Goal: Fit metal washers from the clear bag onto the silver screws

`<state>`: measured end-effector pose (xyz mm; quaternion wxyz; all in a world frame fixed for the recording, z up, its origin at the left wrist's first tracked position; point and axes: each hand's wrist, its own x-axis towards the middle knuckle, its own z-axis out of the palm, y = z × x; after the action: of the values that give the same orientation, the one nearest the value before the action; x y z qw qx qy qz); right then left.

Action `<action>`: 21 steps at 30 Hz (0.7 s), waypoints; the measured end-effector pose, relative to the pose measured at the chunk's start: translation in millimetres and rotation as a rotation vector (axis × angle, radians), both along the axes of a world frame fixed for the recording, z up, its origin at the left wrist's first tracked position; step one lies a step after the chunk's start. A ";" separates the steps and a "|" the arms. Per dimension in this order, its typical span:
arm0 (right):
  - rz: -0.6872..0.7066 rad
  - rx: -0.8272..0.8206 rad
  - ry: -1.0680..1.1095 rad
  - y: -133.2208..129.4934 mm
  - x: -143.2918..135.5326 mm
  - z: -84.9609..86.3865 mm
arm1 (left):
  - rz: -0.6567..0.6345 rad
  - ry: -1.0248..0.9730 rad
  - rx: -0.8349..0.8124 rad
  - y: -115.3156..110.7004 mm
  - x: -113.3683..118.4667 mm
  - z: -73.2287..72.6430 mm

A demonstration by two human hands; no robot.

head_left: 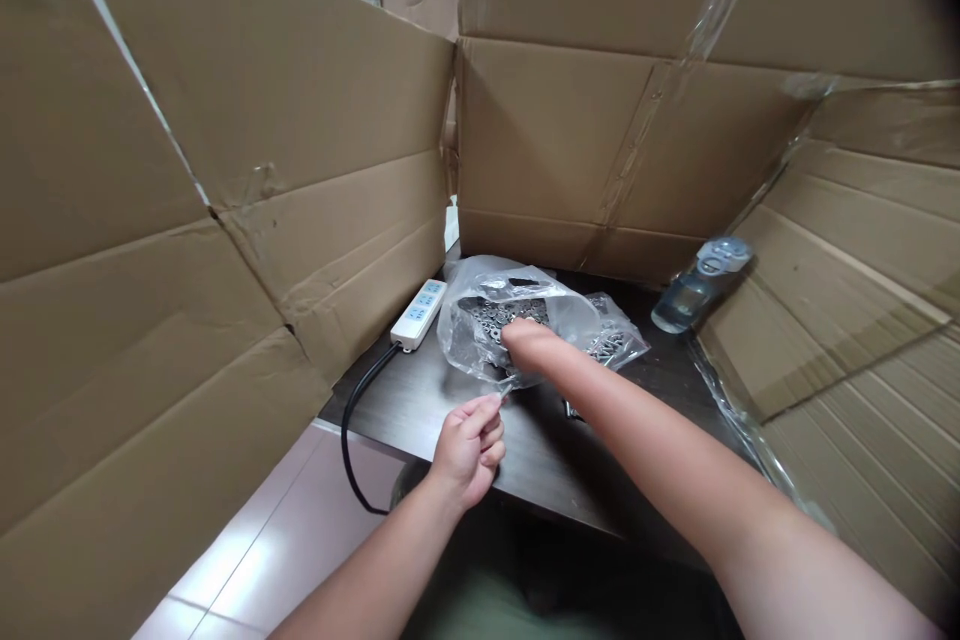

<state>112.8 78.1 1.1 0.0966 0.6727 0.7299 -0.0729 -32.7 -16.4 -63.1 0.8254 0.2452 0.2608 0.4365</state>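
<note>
Between thumb and forefinger, my left hand (471,448) pinches a thin metal screw (507,389) near the front edge of the table. A clear plastic bag (469,345) lies open just beyond it, full of small grey metal washers or nuts (491,315). My right hand (528,342) reaches into the mouth of this bag, with its fingertips down among the pieces and hidden. Whether those fingers hold a piece cannot be seen. To the right, a second clear bag (626,340) holds shiny screws. Some metal pieces (572,411) lie partly behind my right forearm.
A white power strip (418,316) with a black cable (346,430) lies left of the bags. At the right, a clear water bottle (697,288) leans by the cardboard wall. Tall cardboard panels (555,140) enclose the dark table (397,405).
</note>
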 end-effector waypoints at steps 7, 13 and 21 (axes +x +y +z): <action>-0.060 0.128 0.089 -1.1 3.9 -4.0 | 0.085 0.026 0.014 0.8 6.5 1.4; -0.114 0.375 0.366 -33.8 16.2 -2.9 | 0.423 0.119 0.128 -6.1 21.0 -0.5; 0.002 0.634 1.111 -104.0 -7.0 -20.7 | 0.502 0.209 0.251 -9.1 28.8 -9.3</action>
<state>105.8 -26.0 -19.6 -0.4997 0.5299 0.6579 -0.1913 -3.8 -25.5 -72.3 0.6236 0.3167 0.3408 0.6283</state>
